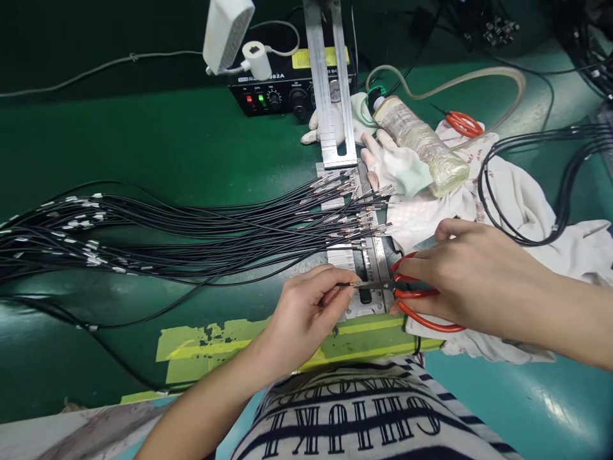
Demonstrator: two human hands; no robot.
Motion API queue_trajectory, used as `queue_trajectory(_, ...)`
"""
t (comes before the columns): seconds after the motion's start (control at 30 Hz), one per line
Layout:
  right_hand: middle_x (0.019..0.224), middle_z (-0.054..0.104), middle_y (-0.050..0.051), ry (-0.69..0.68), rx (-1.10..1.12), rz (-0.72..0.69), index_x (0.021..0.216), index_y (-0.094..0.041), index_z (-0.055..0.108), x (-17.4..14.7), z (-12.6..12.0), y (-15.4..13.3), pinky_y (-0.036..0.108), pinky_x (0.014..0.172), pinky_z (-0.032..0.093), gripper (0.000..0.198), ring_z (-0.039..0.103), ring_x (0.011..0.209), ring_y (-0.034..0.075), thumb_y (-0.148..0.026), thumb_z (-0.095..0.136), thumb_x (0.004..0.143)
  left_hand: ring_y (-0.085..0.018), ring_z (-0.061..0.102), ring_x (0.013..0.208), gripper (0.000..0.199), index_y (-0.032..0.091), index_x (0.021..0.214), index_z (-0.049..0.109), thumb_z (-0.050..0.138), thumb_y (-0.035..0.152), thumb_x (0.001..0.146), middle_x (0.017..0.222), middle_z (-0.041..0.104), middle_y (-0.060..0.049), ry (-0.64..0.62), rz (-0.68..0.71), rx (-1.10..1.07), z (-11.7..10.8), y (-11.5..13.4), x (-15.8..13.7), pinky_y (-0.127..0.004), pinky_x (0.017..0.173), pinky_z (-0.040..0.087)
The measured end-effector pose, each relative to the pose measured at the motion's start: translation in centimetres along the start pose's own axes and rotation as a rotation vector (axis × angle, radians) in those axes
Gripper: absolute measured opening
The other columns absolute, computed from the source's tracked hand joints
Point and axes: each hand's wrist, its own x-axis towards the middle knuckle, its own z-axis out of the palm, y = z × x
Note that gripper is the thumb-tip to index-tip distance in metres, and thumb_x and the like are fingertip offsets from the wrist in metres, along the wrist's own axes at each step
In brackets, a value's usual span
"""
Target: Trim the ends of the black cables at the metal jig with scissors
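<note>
On the far left of my view a fanned bundle of thin black wires with metal tips [158, 233] lies across the green desk [158, 140], its ends spread over a grooved metal jig [366, 255]. My left hand [301, 319] is nearly closed, thumb and fingertips pinching one thin black wire [345, 285] just at its tip, above the jig's near end. Touching that tip are the blades of red-handled scissors [416, 300], which my right hand [474, 278] grips with fingers curled through the loops. Beyond lie white cloths [527, 191] and a clear plastic bottle [421, 145].
</note>
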Motion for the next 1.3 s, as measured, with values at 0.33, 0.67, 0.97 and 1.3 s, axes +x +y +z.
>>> queue_trajectory(0.33,0.044,0.048,-0.004,-0.028,0.143,0.024,0.058,-0.023,0.053,0.08,0.22,0.50,0.030,0.060,0.021,0.035,0.039,0.050,0.016,-0.041,0.070,0.083,-0.009,0.050,0.061,0.013,0.016,0.101,0.069,0.059,0.019,0.094,0.075,0.061,0.000,-0.007,0.011,0.018,0.15,0.31,0.14,-0.020,0.056,0.039)
queue_trajectory(0.67,0.051,0.060,-0.001,-0.011,0.026,-0.007,0.065,-0.022,0.060,0.01,-0.08,0.03,0.036,0.066,0.027,0.028,0.038,0.046,0.016,-0.045,0.069,0.080,-0.009,0.049,0.062,0.013,0.016,0.100,0.069,0.058,0.018,0.094,0.076,0.060,0.000,-0.014,0.013,0.013,0.02,0.30,0.05,-0.020,0.056,0.039)
queue_trajectory(0.97,0.043,0.049,-0.001,0.014,0.056,0.016,0.057,-0.022,0.056,0.09,0.22,-0.09,0.034,0.060,0.021,0.031,0.038,0.047,0.016,-0.039,0.069,0.079,-0.010,0.051,0.062,0.013,0.016,0.100,0.069,0.058,0.018,0.094,0.077,0.063,-0.001,0.004,0.035,0.033,0.26,0.07,0.03,-0.021,0.057,0.040)
queue_trajectory(1.3,0.043,0.046,-0.002,-0.121,0.167,0.083,0.057,-0.024,0.061,0.45,0.15,0.48,0.028,0.053,0.018,0.027,0.040,0.049,0.015,-0.040,0.072,0.076,-0.010,0.053,0.065,0.013,0.017,0.102,0.070,0.059,0.019,0.093,0.080,0.064,-0.002,-0.014,0.048,0.031,0.52,-0.25,-0.06,-0.021,0.058,0.040)
